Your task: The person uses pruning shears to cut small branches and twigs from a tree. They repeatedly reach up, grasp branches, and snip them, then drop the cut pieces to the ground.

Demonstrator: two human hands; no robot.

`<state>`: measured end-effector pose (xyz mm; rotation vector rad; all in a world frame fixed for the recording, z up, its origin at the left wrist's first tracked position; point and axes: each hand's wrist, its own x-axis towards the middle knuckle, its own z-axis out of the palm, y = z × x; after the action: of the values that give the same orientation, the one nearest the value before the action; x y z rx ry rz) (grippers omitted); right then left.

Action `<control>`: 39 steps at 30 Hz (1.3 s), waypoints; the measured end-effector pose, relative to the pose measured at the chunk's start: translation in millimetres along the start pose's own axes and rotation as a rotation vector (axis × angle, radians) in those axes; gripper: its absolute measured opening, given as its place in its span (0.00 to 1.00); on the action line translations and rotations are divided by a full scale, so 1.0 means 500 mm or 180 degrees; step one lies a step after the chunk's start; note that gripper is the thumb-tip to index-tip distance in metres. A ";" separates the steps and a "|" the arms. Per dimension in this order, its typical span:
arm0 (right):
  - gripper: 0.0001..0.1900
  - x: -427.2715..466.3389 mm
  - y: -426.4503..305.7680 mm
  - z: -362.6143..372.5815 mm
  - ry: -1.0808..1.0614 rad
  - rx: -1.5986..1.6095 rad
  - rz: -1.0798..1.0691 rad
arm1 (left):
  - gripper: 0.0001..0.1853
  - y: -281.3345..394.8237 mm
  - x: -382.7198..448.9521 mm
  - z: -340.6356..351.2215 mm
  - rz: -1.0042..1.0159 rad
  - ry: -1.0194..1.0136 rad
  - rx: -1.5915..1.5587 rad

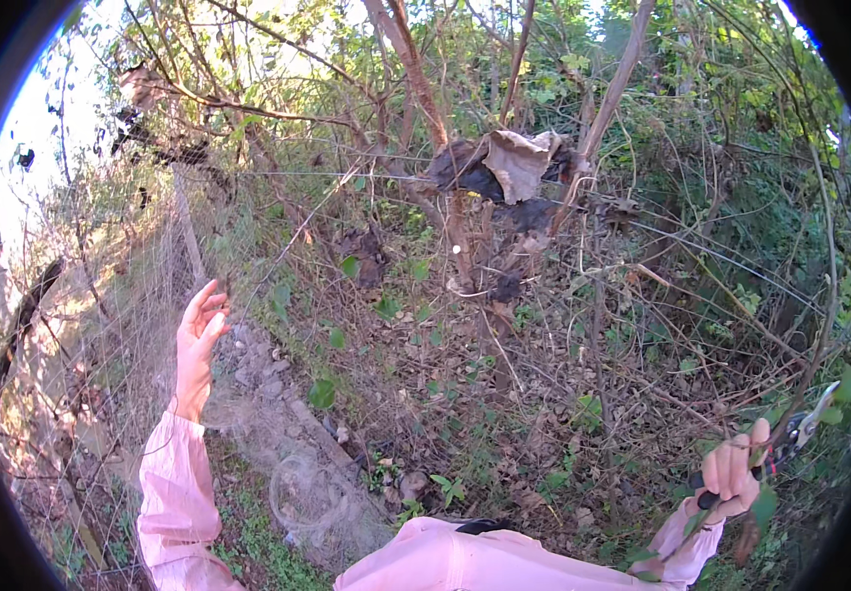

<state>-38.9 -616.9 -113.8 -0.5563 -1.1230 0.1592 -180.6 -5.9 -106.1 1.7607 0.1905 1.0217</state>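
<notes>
My right hand (732, 469) is closed around the dark handles of pruning shears (784, 447) at the lower right. Their metal blades point up and to the right, among a thin stem and green leaves (850, 385). A leafy stem also crosses in front of my right forearm. On the left, my left hand (200, 332) is raised with its fingers slightly bent and the thumb apart. No object shows in it; a thin bare twig (296, 240) slants down towards the fingers. Wire mesh fencing (137, 295) stands behind and beside that hand.
Shrub trunks (462, 244) rise ahead. Withered leaves and a curled grey-brown piece (518, 162) hang there beside a taut wire (728, 262). Loose coiled netting (322, 502) lies by a stone edging (314, 425). Dry leaves and tangled twigs cover the ground at right.
</notes>
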 end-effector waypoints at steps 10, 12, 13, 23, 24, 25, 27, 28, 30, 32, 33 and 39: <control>0.08 0.063 -0.114 0.117 0.0411 0.0415 -0.1342 | 0.27 -0.037 -0.005 -0.009 -0.0298 0.0148 -0.0273; 0.05 0.068 -0.132 0.127 0.0471 0.0410 -0.1543 | 0.26 -0.040 -0.008 -0.008 -0.0350 0.0137 -0.0307; 0.08 0.068 -0.139 0.129 0.0605 0.0327 -0.1737 | 0.26 -0.041 -0.010 -0.008 -0.0347 0.0169 -0.0240; 0.15 0.147 -0.160 0.118 0.1534 -0.0984 -0.0790 | 0.21 -0.058 -0.031 -0.021 -0.0489 0.0261 -0.0425; 0.14 0.165 -0.163 0.117 0.1585 -0.1112 -0.0638 | 0.21 -0.061 -0.033 -0.022 -0.0502 0.0262 -0.0424; 0.14 0.181 -0.166 0.116 0.1644 -0.1246 -0.0484 | 0.20 -0.065 -0.035 -0.022 -0.0573 0.0257 -0.0485; 0.13 0.210 -0.166 0.107 0.1659 -0.1347 -0.0296 | 0.19 -0.069 -0.039 -0.021 -0.0557 0.0285 -0.0441; 0.14 0.229 -0.171 0.101 0.1609 -0.1326 -0.0121 | 0.19 -0.070 -0.040 -0.020 -0.0563 0.0268 -0.0460; 0.13 0.268 -0.180 0.084 0.1634 -0.1333 0.0072 | 0.18 -0.070 -0.042 -0.017 -0.0584 0.0245 -0.0493; 0.12 0.311 -0.189 0.059 0.1637 -0.1280 0.0211 | 0.17 -0.070 -0.043 -0.014 -0.0631 0.0248 -0.0516; 0.11 0.333 -0.193 0.046 0.1569 -0.1190 0.0331 | 0.17 -0.070 -0.043 -0.013 -0.0633 0.0251 -0.0525; 0.09 0.443 -0.201 -0.047 0.1780 -0.1747 0.0346 | 0.15 -0.082 -0.046 -0.016 -0.0790 0.0222 -0.0506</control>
<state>63.5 -623.6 108.0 -1.0748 -0.5775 -0.2128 -186.9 5.0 -152.0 1.5166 0.3532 0.8930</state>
